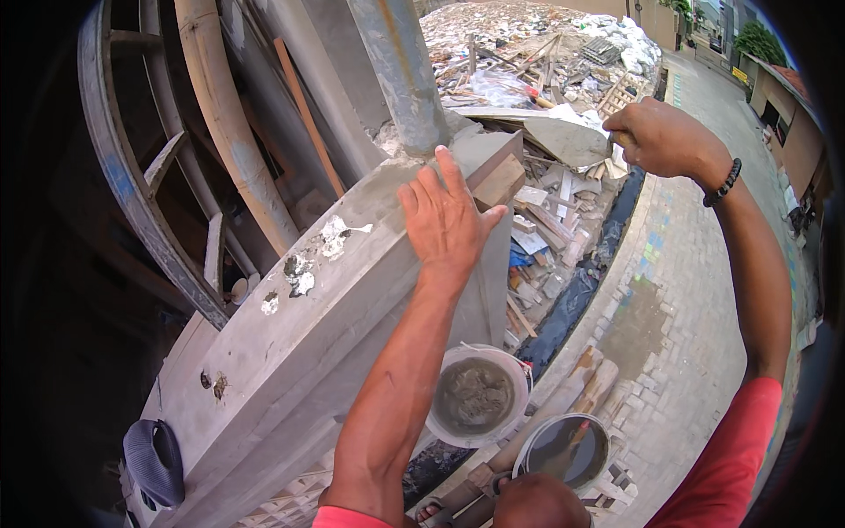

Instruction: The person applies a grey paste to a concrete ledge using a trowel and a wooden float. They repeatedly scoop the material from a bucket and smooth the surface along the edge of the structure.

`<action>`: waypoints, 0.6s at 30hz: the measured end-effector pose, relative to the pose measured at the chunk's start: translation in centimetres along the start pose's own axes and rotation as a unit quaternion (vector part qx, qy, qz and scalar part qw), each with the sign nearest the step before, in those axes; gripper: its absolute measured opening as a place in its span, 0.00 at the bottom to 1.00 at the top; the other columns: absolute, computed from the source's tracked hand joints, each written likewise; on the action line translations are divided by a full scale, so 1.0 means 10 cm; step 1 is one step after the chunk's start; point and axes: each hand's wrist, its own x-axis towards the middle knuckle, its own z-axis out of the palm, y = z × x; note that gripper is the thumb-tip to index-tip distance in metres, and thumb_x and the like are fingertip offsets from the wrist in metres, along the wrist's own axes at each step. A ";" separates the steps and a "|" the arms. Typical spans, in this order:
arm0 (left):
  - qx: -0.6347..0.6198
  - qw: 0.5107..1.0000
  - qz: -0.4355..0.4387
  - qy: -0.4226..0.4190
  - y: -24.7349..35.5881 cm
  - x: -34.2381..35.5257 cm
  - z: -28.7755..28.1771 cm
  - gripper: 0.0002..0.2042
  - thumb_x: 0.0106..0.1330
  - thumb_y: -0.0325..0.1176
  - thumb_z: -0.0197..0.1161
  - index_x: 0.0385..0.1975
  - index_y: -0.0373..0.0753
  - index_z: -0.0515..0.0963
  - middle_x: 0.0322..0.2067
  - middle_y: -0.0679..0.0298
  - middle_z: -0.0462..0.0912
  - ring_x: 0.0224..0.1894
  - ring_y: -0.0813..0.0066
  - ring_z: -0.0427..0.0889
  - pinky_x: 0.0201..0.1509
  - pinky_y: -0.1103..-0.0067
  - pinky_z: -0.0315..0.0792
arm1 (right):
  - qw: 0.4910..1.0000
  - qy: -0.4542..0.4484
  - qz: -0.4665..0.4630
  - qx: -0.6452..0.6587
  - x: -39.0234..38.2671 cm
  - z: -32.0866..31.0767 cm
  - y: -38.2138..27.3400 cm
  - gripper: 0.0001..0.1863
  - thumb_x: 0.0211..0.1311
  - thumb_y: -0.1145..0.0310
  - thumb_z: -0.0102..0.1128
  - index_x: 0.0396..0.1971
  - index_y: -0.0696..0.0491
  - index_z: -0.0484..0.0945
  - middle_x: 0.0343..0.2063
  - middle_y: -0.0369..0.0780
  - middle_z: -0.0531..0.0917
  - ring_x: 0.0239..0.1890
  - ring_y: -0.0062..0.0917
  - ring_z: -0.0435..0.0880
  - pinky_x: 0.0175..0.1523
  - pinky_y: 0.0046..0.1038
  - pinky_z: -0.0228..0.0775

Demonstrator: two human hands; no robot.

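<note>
My left hand (pixel 447 211) lies on the edge of a grey concrete ledge (pixel 352 255), fingers spread. Beside its thumb and forefinger, a short wooden block (pixel 499 181) sits against the ledge's end. Just beyond the fingertips, a round grey post (pixel 407 79) rises from the ledge, with rough mortar (pixel 475 145) around its foot. Held out to the right, my right hand (pixel 660 139) is closed round the handle of a trowel. The trowel's broad grey blade (pixel 568 143) points left toward the ledge's end; its face looks smeared with mortar.
Below the ledge stand a bucket of wet mortar (pixel 475 396) and a bucket of murky water (pixel 563 451) with a tool in it. A ladder (pixel 132 167) and bamboo pole (pixel 233 123) lean left. A dark ditch (pixel 581 282) runs beside paving (pixel 687 308); rubble (pixel 528 53) lies beyond.
</note>
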 end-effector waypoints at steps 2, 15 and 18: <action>-0.006 1.000 0.002 0.009 0.01 -0.01 0.01 0.60 0.34 0.59 0.83 0.66 0.31 0.58 0.43 0.55 0.71 0.46 0.61 0.71 0.54 0.66 0.61 | 0.991 0.110 -0.074 0.022 0.00 0.06 -0.03 0.18 0.57 0.74 0.53 0.46 0.59 0.83 0.35 0.53 0.85 0.39 0.45 0.84 0.52 0.40 0.75; -0.020 1.000 0.003 0.018 0.01 0.00 0.00 0.58 0.35 0.55 0.84 0.64 0.31 0.59 0.42 0.56 0.72 0.46 0.60 0.71 0.53 0.67 0.62 | 0.997 0.018 -0.076 -0.001 0.40 -0.05 -0.75 0.23 0.49 0.79 0.56 0.48 0.54 0.85 0.36 0.50 0.87 0.42 0.41 0.87 0.49 0.38 0.79; -0.013 1.000 -0.008 -0.002 0.01 0.00 -0.03 0.57 0.35 0.55 0.83 0.64 0.31 0.59 0.43 0.56 0.72 0.46 0.60 0.71 0.54 0.67 0.62 | 0.998 0.010 -0.056 -0.010 0.45 -0.02 -0.70 0.22 0.49 0.78 0.57 0.48 0.54 0.85 0.38 0.50 0.87 0.44 0.40 0.86 0.51 0.38 0.78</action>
